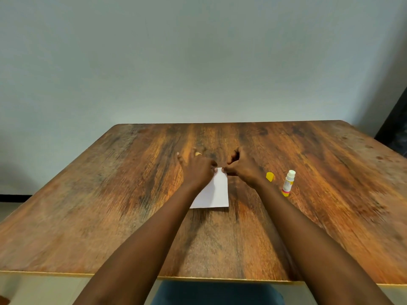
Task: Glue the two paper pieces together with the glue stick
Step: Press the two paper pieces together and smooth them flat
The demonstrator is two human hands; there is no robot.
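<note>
A white paper (217,192) lies flat near the middle of the wooden table (110,205). Whether it is one sheet or two stacked I cannot tell. My left hand (197,169) rests on the paper's far left corner with fingers spread, a ring on one finger. My right hand (241,167) pinches the paper's far edge between thumb and fingers. To the right, an uncapped glue stick (288,183) stands upright, white with a yellow base. Its yellow cap (269,176) lies on the table between my right wrist and the stick.
A pale wall rises behind the table's far edge. A dark object (396,128) stands past the table's far right corner. The near table edge runs across the bottom, with blue cloth (218,293) below it.
</note>
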